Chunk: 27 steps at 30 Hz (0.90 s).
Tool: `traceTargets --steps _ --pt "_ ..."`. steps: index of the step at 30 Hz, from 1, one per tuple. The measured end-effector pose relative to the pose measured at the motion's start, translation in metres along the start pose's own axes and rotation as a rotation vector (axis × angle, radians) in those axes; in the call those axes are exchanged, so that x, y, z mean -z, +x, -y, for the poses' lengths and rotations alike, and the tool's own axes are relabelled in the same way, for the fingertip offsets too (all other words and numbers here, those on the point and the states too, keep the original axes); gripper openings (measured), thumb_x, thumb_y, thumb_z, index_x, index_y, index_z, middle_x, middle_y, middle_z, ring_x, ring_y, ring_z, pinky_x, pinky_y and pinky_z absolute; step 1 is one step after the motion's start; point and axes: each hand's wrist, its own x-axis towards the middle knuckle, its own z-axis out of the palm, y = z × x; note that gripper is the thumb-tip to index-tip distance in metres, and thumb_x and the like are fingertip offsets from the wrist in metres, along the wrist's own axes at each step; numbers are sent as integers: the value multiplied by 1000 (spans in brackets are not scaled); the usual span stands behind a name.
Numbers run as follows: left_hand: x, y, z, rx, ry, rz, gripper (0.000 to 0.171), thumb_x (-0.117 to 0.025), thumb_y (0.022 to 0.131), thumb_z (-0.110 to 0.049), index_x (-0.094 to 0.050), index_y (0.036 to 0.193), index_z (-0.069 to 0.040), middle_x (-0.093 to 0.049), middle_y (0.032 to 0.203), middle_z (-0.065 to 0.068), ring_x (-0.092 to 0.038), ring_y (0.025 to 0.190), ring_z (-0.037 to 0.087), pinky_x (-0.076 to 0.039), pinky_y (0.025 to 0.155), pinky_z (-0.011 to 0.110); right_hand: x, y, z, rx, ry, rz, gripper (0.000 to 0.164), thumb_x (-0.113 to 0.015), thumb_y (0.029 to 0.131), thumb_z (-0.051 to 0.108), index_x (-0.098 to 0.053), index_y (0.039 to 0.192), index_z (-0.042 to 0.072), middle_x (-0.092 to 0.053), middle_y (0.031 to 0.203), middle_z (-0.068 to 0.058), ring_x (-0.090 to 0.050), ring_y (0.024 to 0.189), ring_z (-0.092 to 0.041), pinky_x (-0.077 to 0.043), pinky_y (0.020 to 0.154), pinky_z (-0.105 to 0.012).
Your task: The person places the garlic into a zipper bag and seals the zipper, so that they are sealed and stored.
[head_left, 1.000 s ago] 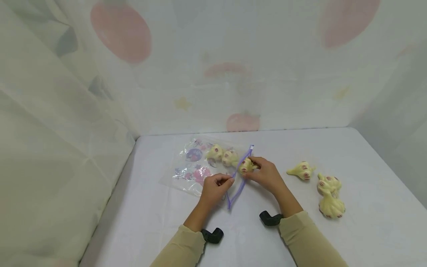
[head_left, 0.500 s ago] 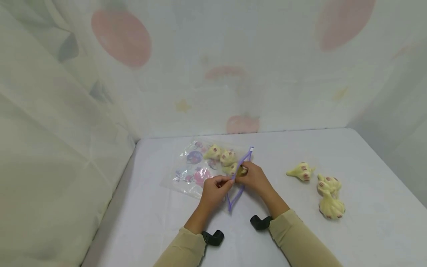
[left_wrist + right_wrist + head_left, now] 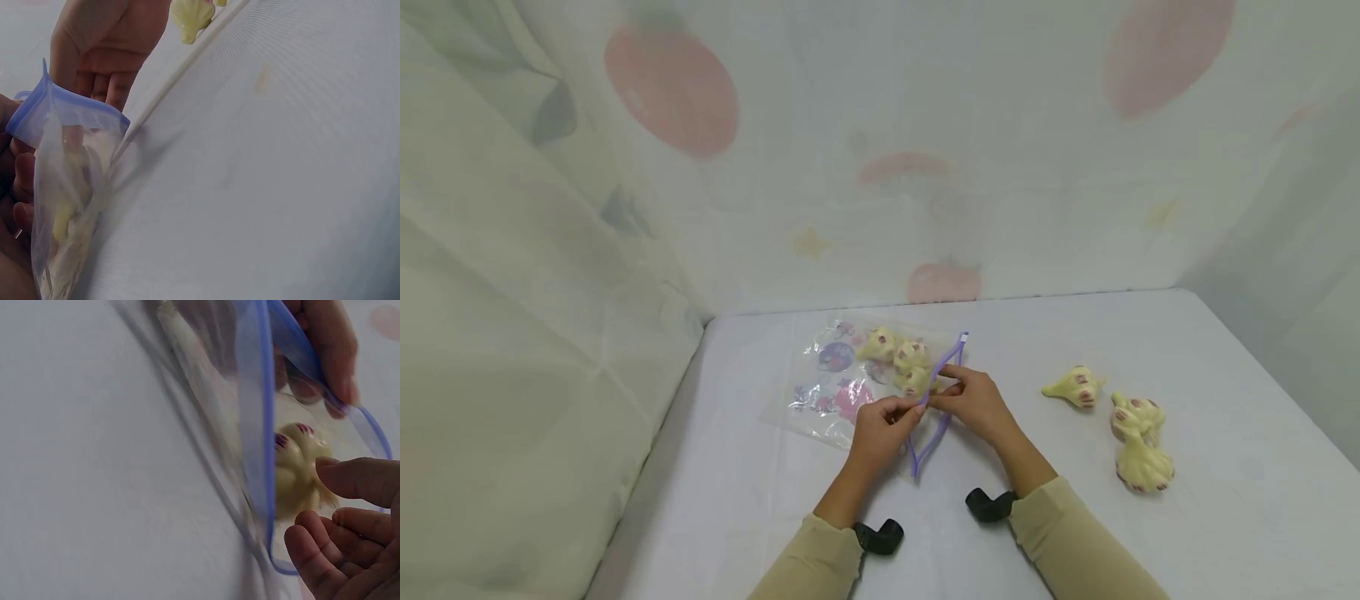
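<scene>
Pinching the bag are the left fingers; inside, one garlic bulb lies just past the parted right fingers.

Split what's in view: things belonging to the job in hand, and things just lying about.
In the job:
clear bag, pinched by the left hand
right hand, at the bag's mouth
garlic-like bulbs inside
probably the matching loose bulbs at right

Just around it:
black wrist devices
white-covered table
printed cloth backdrop
</scene>
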Motion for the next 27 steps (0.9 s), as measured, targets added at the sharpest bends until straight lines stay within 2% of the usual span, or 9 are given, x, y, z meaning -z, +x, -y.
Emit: traceTargets --steps 5,8,12,15,17,20,24,26,27 --pt "1 1 5 -29 -5 -7 10 -77 86 -15 -78 90 -6 -73 78 9 -56 62 6 -45 55 18 27 -8 1 0 -26 -5 60 -79 83 24 -57 138 13 -74 98 -8 -67 86 -21 -52 66 -32" --pt "2 2 6 -32 -7 -12 10 -77 86 -16 -78 90 -7 -73 78 8 -55 62 7 -44 55 18 51 -12 0 35 -52 -61 59 -77 85 26 -56 139 13 -71 114 -14 -68 100 -29 -56 78 -38" --pt "2 3 6 -13 -7 -19 8 -77 86 -15 -78 90 -8 -74 80 8 -54 63 6 -43 56 17 90 -18 -3 64 -101 -173 58 -75 88 27 -55 139 8 -62 132 -17 -61 117 -37 -51 96 -46" --pt "2 3 5 10 5 -21 8 -77 85 -12 -78 91 -6 -74 81 9 -53 63 4 -42 57 16 117 -26 -7 31 -161 -240 59 -72 90 30 -53 141 7 -58 136 -19 -57 122 -40 -47 101 -50" --pt "2 2 1 23 16 -22 9 -76 86 -10 -77 91 -3 -74 83 12 -53 63 3 -42 57 16 132 -31 -10 1 -191 -256 62 -71 91 32 -50 143 7 -56 137 -21 -55 124 -41 -45 102 -52" --pt "5 -2 -15 21 25 -12 10 -75 86 -6 -76 92 2 -73 83 16 -52 63 2 -42 57 16 150 -36 -17 -37 -241 -226 67 -68 92 37 -45 146 6 -53 140 -25 -49 128 -45 -43 100 -56" --pt "8 -7 -35 -6 19 -11 9 -74 86 -3 -75 91 4 -72 80 18 -51 63 1 -43 57 16 165 -41 -23 -78 -311 -137 72 -66 93 39 -38 150 5 -48 142 -28 -44 130 -47 -42 98 -61" --pt "8 -8 -35 -6 17 -23 8 -74 85 -2 -75 90 4 -72 79 17 -51 63 2 -43 57 17 171 -43 -25 -94 -348 -93 72 -65 93 39 -37 150 4 -46 143 -30 -43 129 -49 -41 97 -63" --pt "8 -7 -31 -8 16 -28 8 -74 85 -3 -76 90 2 -72 79 15 -51 63 2 -43 57 17 173 -43 -26 -106 -360 -74 73 -65 93 39 -36 150 4 -44 143 -31 -42 129 -49 -41 96 -64"
